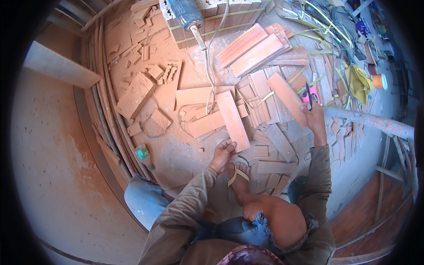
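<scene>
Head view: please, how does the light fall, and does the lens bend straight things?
In the head view, light looks strong on the dusty, pale floor, dimmer toward the right rim; in the head view, long brown wooden poles bow, likely from the lens; in the head view, the flat reddish rectangular tile in the left hand shows clear edges.

Dusty floor (179, 152): low passage left of the long tile (231, 119) in the left hand (223, 154), reaching the green-labelled bottle (142, 153).
Cable (206, 55): in the way just beyond the long tile's far end; the blue power tool (186, 13) stands farther beyond.
Gap: room right of the long tile, above loose tile pieces (260, 99), narrowed by the tile (287, 99) beside the right hand (314, 117).
Sandalled foot (240, 179): obstacle close to the long tile's near end.
Pipe (371, 121): barrier far right of the long tile.
</scene>
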The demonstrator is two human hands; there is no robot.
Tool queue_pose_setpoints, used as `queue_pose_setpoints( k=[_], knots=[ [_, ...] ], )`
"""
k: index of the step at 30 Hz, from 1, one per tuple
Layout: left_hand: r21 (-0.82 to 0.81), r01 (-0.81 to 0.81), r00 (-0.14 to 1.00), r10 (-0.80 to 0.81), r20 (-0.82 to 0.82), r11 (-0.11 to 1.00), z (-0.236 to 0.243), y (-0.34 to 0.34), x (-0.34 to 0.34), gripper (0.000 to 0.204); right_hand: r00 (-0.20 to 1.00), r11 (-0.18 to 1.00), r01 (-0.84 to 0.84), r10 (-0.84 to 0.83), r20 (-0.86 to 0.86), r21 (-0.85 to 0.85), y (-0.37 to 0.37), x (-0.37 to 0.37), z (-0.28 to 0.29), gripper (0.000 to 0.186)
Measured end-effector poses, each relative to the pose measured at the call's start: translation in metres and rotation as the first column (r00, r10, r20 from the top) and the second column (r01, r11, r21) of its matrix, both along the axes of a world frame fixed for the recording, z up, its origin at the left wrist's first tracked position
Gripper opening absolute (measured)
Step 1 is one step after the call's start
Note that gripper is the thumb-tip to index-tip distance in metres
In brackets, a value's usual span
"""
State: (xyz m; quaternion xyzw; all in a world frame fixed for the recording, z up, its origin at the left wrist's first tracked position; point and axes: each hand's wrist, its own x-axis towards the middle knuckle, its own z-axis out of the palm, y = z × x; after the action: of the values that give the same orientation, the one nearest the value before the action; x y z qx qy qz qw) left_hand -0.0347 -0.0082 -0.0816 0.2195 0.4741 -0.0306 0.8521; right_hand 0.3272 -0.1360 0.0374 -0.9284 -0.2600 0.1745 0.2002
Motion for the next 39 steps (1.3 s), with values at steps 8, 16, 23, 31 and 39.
queue_pose_setpoints(
  k=[8, 16, 23, 31, 39],
  knots=[
    [0.039, 0.033, 0.999, -0.033, 0.016, 0.999, -0.009, -0.001, 0.002, 0.026, 0.881, 0.931, -0.335, 0.253, 0.401, 0.149, 0.184, 0.025, 0.016, 0.052],
    [0.028, -0.036, 0.999, 0.036, 0.001, 0.999, 0.009, 0.000, 0.003, 0.030, 0.881, 0.978, -0.145, 0.197, 0.431, -0.150, 0.286, 0.037, -0.006, 0.038],
    [0.091, -0.008, 1.000, 0.006, 0.022, 0.996, -0.010, -0.004, 0.002, 0.030, 0.988, 0.931, -0.148, 0.123, 0.096, 0.334, 0.267, 0.002, 0.013, 0.029],
    [0.063, -0.019, 1.000, 0.019, 0.001, 0.998, 0.004, -0.016, 0.026, 0.024, 0.980, 0.746, -0.182, 0.191, 0.055, 0.640, 0.150, -0.067, 0.059, 0.016],
    [-0.136, -0.082, 0.993, 0.093, 0.071, 0.987, -0.005, 0.004, 0.023, 0.048, 0.734, 0.439, -0.673, 0.490, 0.470, 0.595, 0.069, -0.140, 0.025, 0.016]
  ],
)
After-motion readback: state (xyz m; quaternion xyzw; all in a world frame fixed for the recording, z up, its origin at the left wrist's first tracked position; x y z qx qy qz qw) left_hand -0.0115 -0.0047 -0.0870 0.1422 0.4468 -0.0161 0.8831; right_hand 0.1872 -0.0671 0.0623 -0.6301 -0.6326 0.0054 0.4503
